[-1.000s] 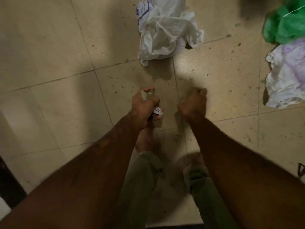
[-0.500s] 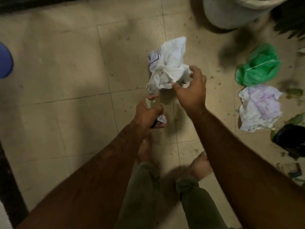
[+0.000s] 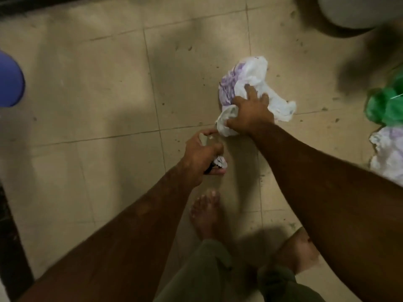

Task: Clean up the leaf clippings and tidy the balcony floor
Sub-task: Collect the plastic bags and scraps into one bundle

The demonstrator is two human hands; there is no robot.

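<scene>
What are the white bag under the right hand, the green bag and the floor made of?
White bag: thin plastic film, slightly glossy; it crumples into fine folds. Green bag: probably the same film, translucent sheen, though blurred. Floor: hard beige tiles, matte, with grout lines; ceramic or stone, cannot tell.

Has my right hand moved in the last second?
Yes. The right hand went forward from beside the left hand to the white bag on the tile joint, and grips it.
</scene>
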